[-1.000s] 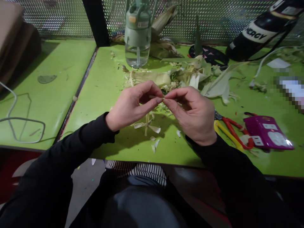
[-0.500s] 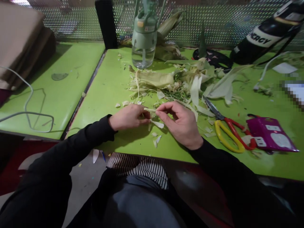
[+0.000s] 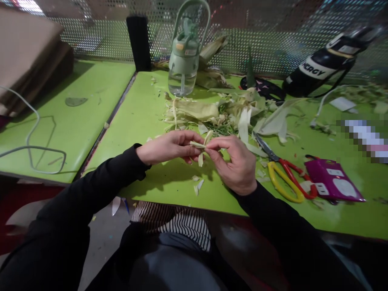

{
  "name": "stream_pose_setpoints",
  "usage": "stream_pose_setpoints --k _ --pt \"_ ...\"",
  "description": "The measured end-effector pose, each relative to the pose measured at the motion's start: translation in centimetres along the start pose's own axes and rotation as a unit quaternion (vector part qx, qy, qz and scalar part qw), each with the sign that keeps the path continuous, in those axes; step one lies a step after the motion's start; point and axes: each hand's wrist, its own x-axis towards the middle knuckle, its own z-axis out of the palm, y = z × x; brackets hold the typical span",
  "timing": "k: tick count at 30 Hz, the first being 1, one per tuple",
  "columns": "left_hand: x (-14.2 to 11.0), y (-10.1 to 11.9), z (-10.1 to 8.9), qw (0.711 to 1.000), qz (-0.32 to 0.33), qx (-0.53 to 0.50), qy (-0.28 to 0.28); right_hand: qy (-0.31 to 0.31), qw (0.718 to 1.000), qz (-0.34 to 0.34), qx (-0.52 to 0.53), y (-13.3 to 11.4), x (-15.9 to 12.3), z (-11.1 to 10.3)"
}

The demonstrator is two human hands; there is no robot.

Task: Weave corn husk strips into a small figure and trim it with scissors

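Between my two hands is a small bundle of pale green corn husk strips, with one strip sticking up and another hanging down. My left hand pinches it from the left, thumb against fingers. From the right, the thumb and forefinger of my right hand close on the same strips, fingertips almost meeting the left ones. Behind them lies a heap of dried corn husks with shredded bits. Scissors with one yellow and one red handle rest right of my right hand. Small husk scraps are scattered below.
A green water bottle stands behind the heap; a black bottle leans at the back right. A purple packet touches the scissors' area. Cardboard and a grey wire are at left. A gap divides the green tables.
My hands have drawn closer together, the left moving right. The husk strips have been turned, and one now stands up between the fingers. The view has shifted slightly.
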Motion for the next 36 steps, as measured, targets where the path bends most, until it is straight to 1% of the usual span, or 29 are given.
stream_pose_setpoints --k 2,5,7,10,14,17,23,26,28,32,36 --pt "0.0 -0.2 -0.1 1.0 -0.008 -0.023 -0.003 -0.005 1.0 -0.008 -0.009 -0.1 0.0 0.0" --pt "-0.2 -0.5 0.0 0.997 -0.023 -0.073 -0.008 -0.026 0.998 -0.048 -0.034 -0.2 0.2 -0.3" --pt "-0.5 -0.5 0.2 0.994 -0.035 -0.103 0.0 -0.042 0.996 -0.068 -0.04 -0.3 0.4 -0.6" --pt "-0.8 -0.2 0.5 0.991 -0.044 -0.126 0.013 -0.061 0.995 -0.071 -0.03 -0.3 0.6 -1.2" --pt "-0.9 0.0 0.6 0.988 -0.058 -0.144 0.001 -0.063 0.991 -0.119 -0.022 -0.1 0.8 -2.0" --pt "-1.0 -0.1 0.6 0.987 -0.063 -0.144 -0.009 -0.086 0.989 -0.119 -0.032 -0.1 0.6 -2.4" --pt "-1.0 0.0 0.9 0.996 -0.035 -0.077 0.01 -0.115 0.985 -0.124 -0.024 0.0 0.3 -3.0" --pt "-1.0 0.0 1.0 0.998 -0.026 -0.058 0.017 -0.133 0.979 -0.148 -0.038 -0.1 0.4 -3.3" --pt "-1.0 -0.2 1.0 0.997 -0.03 -0.066 0.022 -0.142 0.975 -0.162 -0.046 -0.1 0.5 -3.4" --pt "-0.9 -0.5 1.1 0.991 -0.052 -0.113 0.039 -0.147 0.979 -0.137 -0.035 0.1 0.6 -3.2" --pt "-0.7 -0.6 1.2 0.981 -0.063 -0.175 0.05 -0.125 0.973 -0.18 -0.075 0.1 0.9 -2.6"
